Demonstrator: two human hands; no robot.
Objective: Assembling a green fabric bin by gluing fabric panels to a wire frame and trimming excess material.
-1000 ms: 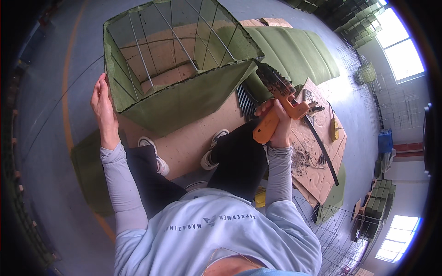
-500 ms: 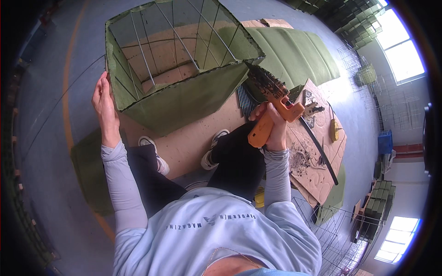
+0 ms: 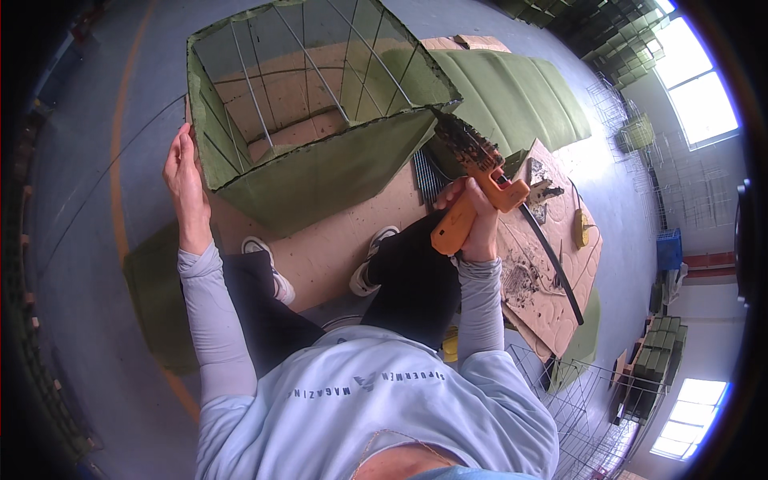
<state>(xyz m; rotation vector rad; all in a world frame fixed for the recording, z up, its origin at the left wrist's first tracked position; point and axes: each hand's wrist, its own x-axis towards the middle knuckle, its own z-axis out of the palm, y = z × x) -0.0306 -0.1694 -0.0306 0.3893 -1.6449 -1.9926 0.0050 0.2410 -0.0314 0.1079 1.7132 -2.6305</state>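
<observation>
here your right hand [image 3: 472, 210] is clamped on the orange glue gun [image 3: 474, 192], nozzle touching the green fabric-covered wire box [image 3: 320, 172]. your left hand [image 3: 186, 178] lies flat, fingers together, against the box's left corner.

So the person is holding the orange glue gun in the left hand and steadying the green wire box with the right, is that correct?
Not quite: the hands are swapped. In the head view the right hand grips the orange glue gun, its nozzle at a corner of the green wire box, while the left hand steadies the box at its other side.
</observation>
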